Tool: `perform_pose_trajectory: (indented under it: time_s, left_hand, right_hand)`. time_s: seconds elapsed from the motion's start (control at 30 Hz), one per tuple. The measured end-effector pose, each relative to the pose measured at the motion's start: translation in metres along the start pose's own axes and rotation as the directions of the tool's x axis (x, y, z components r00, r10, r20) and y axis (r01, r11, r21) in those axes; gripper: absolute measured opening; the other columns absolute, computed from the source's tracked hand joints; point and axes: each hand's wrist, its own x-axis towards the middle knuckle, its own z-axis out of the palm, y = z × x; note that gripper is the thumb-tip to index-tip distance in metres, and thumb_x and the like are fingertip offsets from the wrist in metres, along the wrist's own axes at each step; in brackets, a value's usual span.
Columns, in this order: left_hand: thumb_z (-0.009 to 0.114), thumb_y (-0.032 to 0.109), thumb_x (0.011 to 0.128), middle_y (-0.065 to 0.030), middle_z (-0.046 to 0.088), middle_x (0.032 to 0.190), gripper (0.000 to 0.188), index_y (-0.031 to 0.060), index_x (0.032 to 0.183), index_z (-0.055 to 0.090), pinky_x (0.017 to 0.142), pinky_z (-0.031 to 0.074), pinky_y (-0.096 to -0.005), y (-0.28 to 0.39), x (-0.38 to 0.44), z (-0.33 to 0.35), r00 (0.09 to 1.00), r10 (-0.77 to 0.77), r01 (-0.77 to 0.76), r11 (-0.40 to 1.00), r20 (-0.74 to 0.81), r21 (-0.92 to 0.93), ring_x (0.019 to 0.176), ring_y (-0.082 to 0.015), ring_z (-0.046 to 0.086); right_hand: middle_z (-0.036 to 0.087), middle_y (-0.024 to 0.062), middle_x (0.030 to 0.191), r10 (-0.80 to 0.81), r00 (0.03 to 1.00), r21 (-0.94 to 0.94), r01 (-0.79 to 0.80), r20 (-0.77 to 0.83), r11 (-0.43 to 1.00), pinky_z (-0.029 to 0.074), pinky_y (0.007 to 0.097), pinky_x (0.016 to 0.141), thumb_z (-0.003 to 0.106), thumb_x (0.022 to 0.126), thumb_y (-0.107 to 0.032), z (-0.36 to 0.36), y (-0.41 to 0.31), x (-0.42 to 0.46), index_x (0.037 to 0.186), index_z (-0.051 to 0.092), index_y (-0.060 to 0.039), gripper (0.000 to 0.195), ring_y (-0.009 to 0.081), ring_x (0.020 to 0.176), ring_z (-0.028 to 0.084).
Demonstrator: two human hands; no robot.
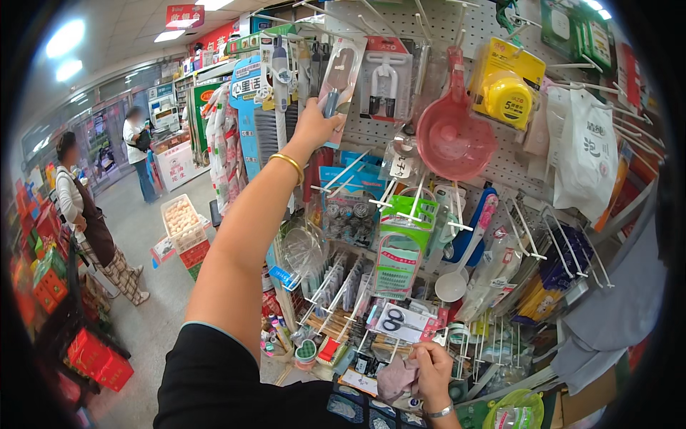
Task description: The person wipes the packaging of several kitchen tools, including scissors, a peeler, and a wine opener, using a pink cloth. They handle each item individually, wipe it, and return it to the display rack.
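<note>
My left hand (315,127), arm stretched up, has its fingers around the lower part of a carded blister pack (341,80). Inside the pack is a tool with a blue-grey handle; the fingers partly hide it. The pack is up by the pegboard hooks; whether it still hangs on one I cannot tell. Low in front of me, my right hand (434,370) pinches a crumpled mauve cloth (397,378). Close above that hand hangs a card with black-handled scissors (397,320). A packaged white clamp-like tool (387,80) hangs just right of the blister pack.
A pink plastic ladle (455,134), a yellow tape measure (506,96) and a white bag (587,150) hang from the pegboard (370,126). Bare white hooks (528,230) jut outward. On the floor at left stands a crate of eggs (182,220). Two people (88,209) stand beyond.
</note>
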Motion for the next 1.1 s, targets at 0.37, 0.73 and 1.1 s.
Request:
perform_pose_trajectory:
  time_s: [0.37, 0.73, 1.1]
  left_hand:
    - [0.077, 0.027, 0.075, -0.0244, 0.043, 0.135, 0.075, -0.0064, 0.132, 0.042, 0.100, 0.043, -0.0437, 0.022, -0.002, 0.034, 0.876, 0.420, -0.302, 0.862, -0.239, 0.407, 0.120, -0.0412, 0.049]
    - [0.080, 0.048, 0.071, -0.0302, 0.054, 0.128, 0.082, -0.0117, 0.121, 0.054, 0.099, 0.047, -0.0413, 0.081, 0.038, 0.080, 0.997, 0.078, -0.079, 0.988, 0.018, 0.132, 0.119, -0.0394, 0.055]
    - [0.089, 0.051, 0.058, -0.0305, 0.045, 0.139, 0.112, -0.0137, 0.135, 0.038, 0.104, 0.043, -0.0382, 0.063, 0.059, 0.079, 0.996, -0.070, 0.066, 0.995, 0.059, 0.074, 0.124, -0.0383, 0.052]
  right_hand:
    - [0.065, 0.0055, 0.080, 0.037, 0.998, 0.016, -0.036, -0.049, 0.999, 0.047, 0.0240, 0.067, 0.056, 0.096, -0.007, -0.001, 0.008, 0.002, 0.097, 0.064, 0.0029, 0.013, 0.0102, 0.072, 0.058]
    - [0.061, 0.0041, 0.077, 0.017, 0.995, -0.049, -0.022, -0.102, 0.999, 0.044, 0.0238, 0.067, 0.056, 0.095, -0.011, 0.007, 0.011, 0.010, 0.096, 0.063, 0.0018, 0.015, 0.0101, 0.071, 0.055]
    - [0.057, 0.0022, 0.075, -0.041, 0.996, -0.180, 0.026, -0.079, 0.983, 0.040, 0.0246, 0.060, 0.055, 0.097, -0.016, 0.014, 0.022, 0.020, 0.094, 0.062, -0.0019, 0.016, 0.0100, 0.065, 0.050]
